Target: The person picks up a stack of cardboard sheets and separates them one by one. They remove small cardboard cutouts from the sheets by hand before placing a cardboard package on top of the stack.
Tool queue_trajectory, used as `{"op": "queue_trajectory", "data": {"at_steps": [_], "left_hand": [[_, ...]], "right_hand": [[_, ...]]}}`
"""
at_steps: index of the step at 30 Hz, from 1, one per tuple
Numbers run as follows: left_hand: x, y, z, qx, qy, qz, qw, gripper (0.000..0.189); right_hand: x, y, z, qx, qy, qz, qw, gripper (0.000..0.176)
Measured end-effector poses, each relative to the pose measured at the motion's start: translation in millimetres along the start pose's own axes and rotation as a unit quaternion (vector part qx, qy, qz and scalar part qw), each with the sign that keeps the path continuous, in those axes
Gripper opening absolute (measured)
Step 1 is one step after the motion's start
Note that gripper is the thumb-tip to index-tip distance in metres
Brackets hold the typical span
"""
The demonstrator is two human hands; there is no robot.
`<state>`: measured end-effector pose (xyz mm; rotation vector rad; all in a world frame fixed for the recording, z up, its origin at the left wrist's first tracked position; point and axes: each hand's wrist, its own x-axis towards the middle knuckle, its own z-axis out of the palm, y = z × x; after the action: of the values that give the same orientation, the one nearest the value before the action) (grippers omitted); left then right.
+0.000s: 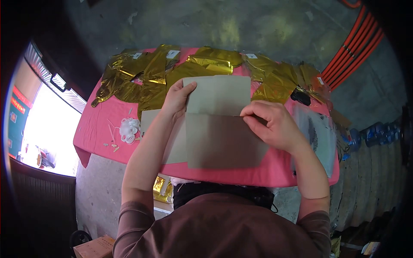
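A folded grey cardboard sheet [218, 95] is held up in front of me above the pink-covered table. My left hand [180, 96] grips its upper left edge, thumb on the front face. My right hand [270, 121] pinches the right edge near the horizontal crease, with thumb and forefinger together. Below that crease a darker lower panel [226, 144] hangs toward me. Partly behind my left forearm, another pale board [173, 146] shows on the table.
Gold foil pieces [150, 71] with white labels line the far side of the pink tablecloth [101, 129]. A bundle of white cord [129, 130] lies left. Clear plastic bags [316, 137] lie right. Red pipes [350, 45] run along the floor beyond, and blue-tinted bottles [378, 132] stand farther right.
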<state>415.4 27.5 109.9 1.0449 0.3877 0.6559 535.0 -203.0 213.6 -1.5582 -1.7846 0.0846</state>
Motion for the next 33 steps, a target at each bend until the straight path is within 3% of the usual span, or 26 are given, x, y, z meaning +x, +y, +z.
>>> {"op": "queue_trajectory", "data": {"at_steps": [3,5,9,11,12,13,14,15,17,18,19,20,23,27,29,33], "left_hand": [[0,-3,-8,-0.026,0.029,-0.061,0.997,0.018],[6,-14,-24,0.028,0.065,-0.118,0.99,0.018],[17,-37,-55,0.123,0.113,-0.13,0.977,0.026],[17,-44,-63,0.338,0.129,-0.066,0.93,0.034],[13,-45,-60,0.34,0.127,-0.068,0.929,0.034],[7,-46,-57,0.525,0.15,0.099,0.832,0.034],[1,-48,-55,0.672,0.162,0.261,0.674,0.036],[-8,-39,-39,0.672,0.161,0.26,0.674,0.036],[-29,-12,9,0.634,0.072,0.385,0.667,0.028],[-35,-10,20,0.634,0.074,0.383,0.668,0.028],[-41,-8,30,0.556,-0.034,0.233,0.797,0.024],[-44,-7,35,0.445,-0.14,0.072,0.881,0.019],[-48,-5,39,0.418,-0.166,0.002,0.893,0.012],[-53,1,45,0.439,-0.161,0.001,0.884,0.01],[-55,4,49,0.458,-0.166,-0.027,0.873,0.01],[-54,-3,43,0.443,-0.191,0.012,0.876,0.011]], "right_hand": [[-6,9,-3,0.074,-0.07,0.083,0.991,0.005],[-8,23,2,0.129,-0.114,0.188,0.967,0.007],[-12,58,26,0.14,-0.09,0.196,0.966,0.01],[-15,69,33,0.141,-0.085,0.212,0.963,0.011],[-15,72,35,0.142,-0.084,0.214,0.963,0.011],[-16,76,37,0.147,-0.084,0.218,0.961,0.011],[-17,78,38,0.152,-0.085,0.221,0.96,0.012],[-17,79,40,0.152,-0.086,0.222,0.959,0.012],[-18,80,46,0.175,-0.085,0.234,0.953,0.012],[-18,80,49,0.176,-0.087,0.235,0.952,0.012],[-18,79,51,0.177,-0.08,0.224,0.955,0.012],[-17,79,53,0.177,-0.072,0.214,0.958,0.012],[-19,80,56,0.181,-0.083,0.198,0.96,0.012],[-16,78,58,0.159,-0.107,0.181,0.965,0.012],[-11,74,55,0.09,-0.137,0.123,0.979,0.013],[-5,69,51,0.052,-0.203,0.119,0.971,0.01]]}}
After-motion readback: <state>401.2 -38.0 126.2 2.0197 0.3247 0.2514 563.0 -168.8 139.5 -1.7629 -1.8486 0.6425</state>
